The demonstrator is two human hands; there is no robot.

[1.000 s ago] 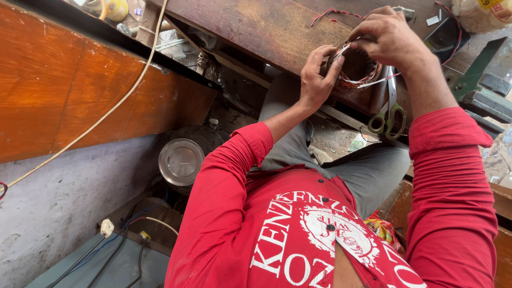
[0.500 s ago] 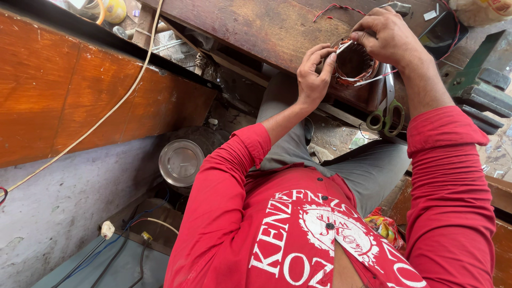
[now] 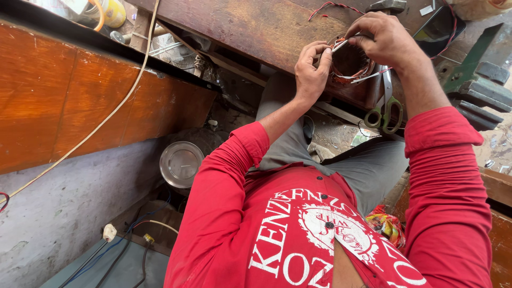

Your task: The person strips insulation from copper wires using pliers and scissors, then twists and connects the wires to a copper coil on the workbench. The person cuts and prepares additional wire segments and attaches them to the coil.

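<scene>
A round motor stator (image 3: 350,64) with copper windings rests at the near edge of a worn wooden workbench (image 3: 256,26). My left hand (image 3: 311,72) grips its left side, fingers curled on the rim. My right hand (image 3: 386,38) comes over the top and right side, pinching a thin white strip at the upper rim. Both arms wear red sleeves. Red wire leads (image 3: 330,6) trail from the stator across the bench.
Green-handled scissors (image 3: 385,106) hang over the bench edge beside the stator. A green metal vise (image 3: 474,85) stands at the right. A round steel lid (image 3: 181,162) lies on the floor below. An orange wooden panel (image 3: 80,101) and a cream cable (image 3: 106,117) are on the left.
The view has shifted slightly. Both hands stay on the stator, with the right fingers moving a little along its upper rim.
</scene>
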